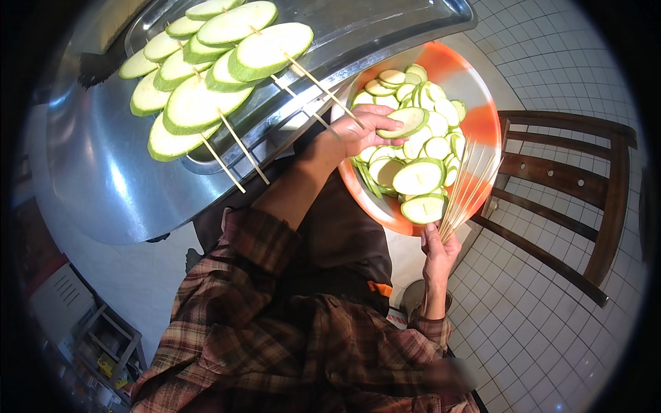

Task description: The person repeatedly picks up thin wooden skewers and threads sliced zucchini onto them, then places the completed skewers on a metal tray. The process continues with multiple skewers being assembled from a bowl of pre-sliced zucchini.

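Observation:
My left hand (369, 129) pinches an oval zucchini slice (408, 122) between thumb and fingers, above a red-and-white basin (479, 116). More pale green slices (438, 148) are heaped in the basin. Near the basin's front edge, my right hand (442, 245) grips a fanned bundle of thin bamboo skewers (467, 191). Two larger slices sit in line just beyond its fingertips, an upper slice (418, 176) and a lower slice (423, 208). Each has a small mark at its middle; I cannot tell whether one skewer runs through both.
Left of the basin, skewered zucchini slices (206, 103) rest in overlapping rows on a metal tray (361, 31), their sticks jutting towards me. The tray stands on a shiny metal table (103, 180). A dark wooden chair (563, 173) is at the right, on tiled floor (526, 320).

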